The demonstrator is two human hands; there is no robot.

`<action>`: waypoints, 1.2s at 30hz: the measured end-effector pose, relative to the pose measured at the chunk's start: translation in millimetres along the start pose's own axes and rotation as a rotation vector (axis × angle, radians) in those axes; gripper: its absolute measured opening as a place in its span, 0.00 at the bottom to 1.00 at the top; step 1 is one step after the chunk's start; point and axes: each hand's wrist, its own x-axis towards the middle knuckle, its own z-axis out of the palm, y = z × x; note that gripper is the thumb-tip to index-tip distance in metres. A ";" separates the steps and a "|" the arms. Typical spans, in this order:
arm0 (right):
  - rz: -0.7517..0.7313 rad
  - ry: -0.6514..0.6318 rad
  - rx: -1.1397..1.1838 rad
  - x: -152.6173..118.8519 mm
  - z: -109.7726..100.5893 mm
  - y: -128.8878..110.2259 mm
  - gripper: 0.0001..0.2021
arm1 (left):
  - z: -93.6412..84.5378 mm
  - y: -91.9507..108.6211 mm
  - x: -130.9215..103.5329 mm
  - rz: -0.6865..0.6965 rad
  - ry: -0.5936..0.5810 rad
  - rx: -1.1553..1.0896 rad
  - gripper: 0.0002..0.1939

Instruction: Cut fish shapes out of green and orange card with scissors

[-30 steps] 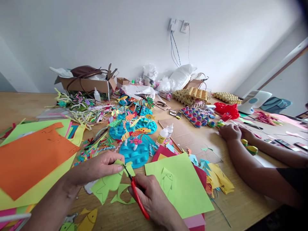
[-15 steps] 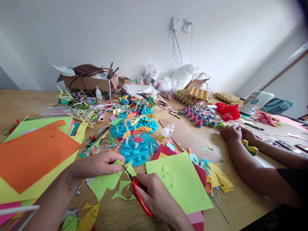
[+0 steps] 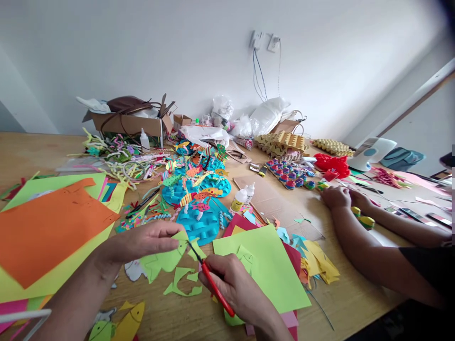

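Observation:
My left hand [image 3: 152,240] pinches a light green paper fish [image 3: 164,260] with pen lines drawn on it. In my right hand [image 3: 232,279] are red-handled scissors [image 3: 217,290], their blades at the fish's right edge, where a narrow green strip hangs off. Below lie curled green paper scraps [image 3: 184,282] on the wood. To the right, a green sheet [image 3: 273,270] bears a smaller piece with a drawn fish [image 3: 245,255]. Yellow and green cut-out fish [image 3: 131,322] lie near the bottom edge, left of centre.
An orange sheet [image 3: 50,227] tops a paper stack at left. Blue painted bases with paper fish [image 3: 199,222] stand mid-table beside glue bottles [image 3: 239,199]. At right, a co-worker's hands [image 3: 336,196] rest near painted egg-carton pieces [image 3: 284,173]. Yellow scraps [image 3: 322,260] lie nearby.
The scissors have shifted slightly right and down along the fish's edge. A small green piece now lies among the scraps below. My left hand keeps its pinch on the fish.

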 end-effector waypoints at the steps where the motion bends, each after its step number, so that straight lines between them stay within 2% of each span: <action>1: 0.021 0.036 0.097 1.5 1.6 0.4 0.19 | 0.2 -0.5 -0.3 -0.012 0.089 -0.175 0.21; 2: 0.050 0.073 0.199 3.3 3.3 0.4 0.20 | 0.6 -1.0 0.0 -0.020 0.142 -0.351 0.24; 4: 0.127 0.131 0.410 7.5 7.1 -1.2 0.23 | 2.2 -2.7 1.8 0.044 0.168 -0.624 0.31; 6: 0.172 0.183 0.545 12.6 11.4 -4.1 0.26 | 4.9 -5.1 5.0 0.123 0.206 -0.726 0.30; 8: 0.183 0.234 0.633 18.0 16.1 -7.3 0.29 | 9.5 -7.3 8.4 0.247 0.166 -0.645 0.33; 11: 0.164 0.255 0.723 25.2 23.8 -11.8 0.31 | 21.5 -8.1 12.9 0.324 0.170 -0.441 0.25; 14: 0.161 0.229 0.729 29.7 31.1 -15.7 0.31 | 36.3 -7.1 17.5 0.251 0.403 -0.335 0.18; 16: 0.162 0.217 0.706 31.0 35.1 -18.3 0.31 | 44.3 -7.2 20.9 0.191 0.556 -0.297 0.19; 21: 0.141 0.214 0.627 29.6 39.3 -23.7 0.31 | 50.7 -10.8 26.0 0.218 0.736 -0.298 0.20; 23: 0.129 0.199 0.599 28.6 38.2 -24.9 0.31 | 50.0 -12.7 25.1 0.220 0.753 -0.279 0.20; 30: 0.041 0.201 0.552 26.9 32.3 -23.3 0.29 | 52.4 -14.2 20.3 0.159 0.677 -0.269 0.20; 36: -0.010 0.213 0.549 26.1 34.5 -18.0 0.29 | 59.4 -7.7 22.8 0.155 0.706 -0.283 0.20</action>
